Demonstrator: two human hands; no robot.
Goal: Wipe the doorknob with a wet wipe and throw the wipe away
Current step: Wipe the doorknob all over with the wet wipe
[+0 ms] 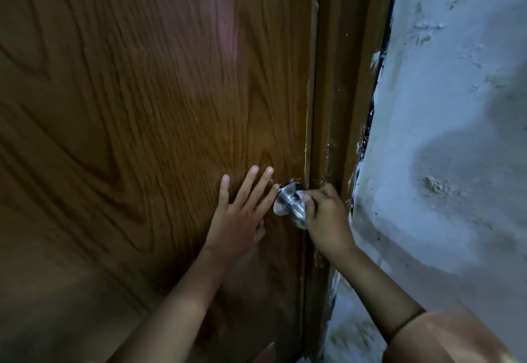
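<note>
A shiny metal doorknob (288, 201) sticks out of the brown wooden door (142, 106) near its right edge. My right hand (325, 217) is closed around the knob's outer end, fingers curled over it. A small pale bit at my fingertips may be the wet wipe (300, 193); I cannot tell for sure. My left hand (242, 211) lies flat on the door just left of the knob, fingers spread, one fingertip touching the knob's base plate.
The brown door frame (342, 106) runs up the right side of the door. A rough, stained white wall (456, 134) fills the right. An orange sleeve (456, 340) covers my right upper arm at the bottom right.
</note>
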